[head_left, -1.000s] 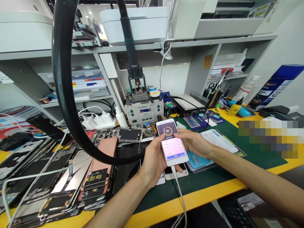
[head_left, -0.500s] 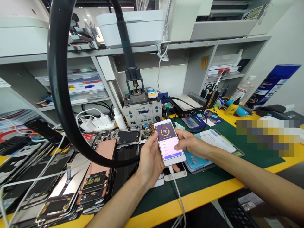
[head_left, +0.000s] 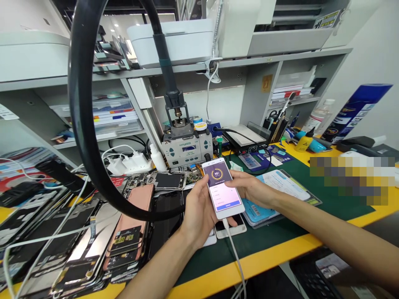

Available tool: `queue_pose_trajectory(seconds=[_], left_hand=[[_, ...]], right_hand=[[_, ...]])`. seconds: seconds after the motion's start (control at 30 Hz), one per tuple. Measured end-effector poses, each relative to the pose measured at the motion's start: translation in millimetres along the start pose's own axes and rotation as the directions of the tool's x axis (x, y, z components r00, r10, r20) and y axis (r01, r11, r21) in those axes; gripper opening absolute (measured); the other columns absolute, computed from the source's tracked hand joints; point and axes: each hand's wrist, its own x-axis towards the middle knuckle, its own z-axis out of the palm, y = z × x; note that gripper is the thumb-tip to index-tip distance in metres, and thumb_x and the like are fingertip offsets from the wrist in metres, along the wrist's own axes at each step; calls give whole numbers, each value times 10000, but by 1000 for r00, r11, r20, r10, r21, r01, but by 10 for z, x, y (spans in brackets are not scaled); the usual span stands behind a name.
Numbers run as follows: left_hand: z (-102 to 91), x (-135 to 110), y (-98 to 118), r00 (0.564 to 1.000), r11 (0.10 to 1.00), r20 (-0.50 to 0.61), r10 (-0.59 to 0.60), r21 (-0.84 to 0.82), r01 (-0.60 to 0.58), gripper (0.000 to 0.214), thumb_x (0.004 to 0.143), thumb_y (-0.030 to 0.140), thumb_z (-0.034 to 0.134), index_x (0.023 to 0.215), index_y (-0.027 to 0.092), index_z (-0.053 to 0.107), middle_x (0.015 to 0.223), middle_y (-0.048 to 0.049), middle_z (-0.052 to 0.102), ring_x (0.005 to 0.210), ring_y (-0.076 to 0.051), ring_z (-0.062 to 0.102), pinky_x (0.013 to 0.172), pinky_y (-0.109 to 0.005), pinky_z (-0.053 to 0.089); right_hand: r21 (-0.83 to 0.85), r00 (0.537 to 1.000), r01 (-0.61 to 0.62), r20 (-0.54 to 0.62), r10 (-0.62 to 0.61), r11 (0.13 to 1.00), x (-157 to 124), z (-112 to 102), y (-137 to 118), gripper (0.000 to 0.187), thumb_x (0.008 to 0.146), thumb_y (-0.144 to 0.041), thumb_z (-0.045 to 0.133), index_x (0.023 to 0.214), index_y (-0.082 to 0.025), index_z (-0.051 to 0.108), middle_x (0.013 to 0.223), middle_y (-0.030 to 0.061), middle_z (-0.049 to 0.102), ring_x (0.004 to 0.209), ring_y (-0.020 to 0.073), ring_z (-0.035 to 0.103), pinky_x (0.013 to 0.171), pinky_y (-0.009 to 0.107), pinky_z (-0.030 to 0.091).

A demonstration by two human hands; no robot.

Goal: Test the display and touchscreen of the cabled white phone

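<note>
Left grip (head_left: 197,209) cradles the white rectangular phone (head_left: 225,197), right grip (head_left: 254,189) steadying its right edge, and snagging the thin white cable (head_left: 233,247) could unplug it!

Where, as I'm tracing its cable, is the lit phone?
In the head view, the lit phone is just below and right of centre, in the left hand, with the right hand at its right edge.

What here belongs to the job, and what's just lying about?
In the job: white smartphone; left hand holding it; right hand at its side; white cable plugged into it.
Seemingly lying about: pink phone panel; yellow bottle; hot-air rework station.
</note>
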Motion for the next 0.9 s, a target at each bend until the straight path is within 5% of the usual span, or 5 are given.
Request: queue_pose_trajectory(seconds=[0.4, 0.67, 0.9], left_hand=[[-23, -5, -4, 1000, 1000, 8, 2, -22, -2, 523, 909, 503, 422, 1243, 126, 561, 999, -134, 651, 822, -227, 631, 571, -303, 558], [-13, -9, 11, 1000, 1000, 13, 4, -31, -3, 527, 917, 511, 411, 1241, 125, 565, 990, -128, 657, 802, -212, 636, 573, -275, 548], [-11, -2, 10, 1000, 999, 11, 1, -34, 0, 525, 923, 514, 398, 1231, 126, 571, 973, -124, 661, 800, -210, 639, 575, -274, 549]], right_hand=[[-38, 981, 75, 182, -67, 996, -31, -30, -23, 637, 638, -88, 646, 1244, -174, 472, 918, 42, 708, 778, 173, 652, 664, 273, 471], [-52, 977, 88, 197, -76, 995, -16, -30, -3, 709, 606, -46, 659, 1269, -187, 448, 852, -8, 675, 785, 166, 650, 662, 256, 465], [-52, 975, 89, 209, -76, 995, -24, -50, -7, 704, 631, -82, 641, 1298, -189, 440, 941, 35, 710, 785, 175, 651, 664, 270, 463]])
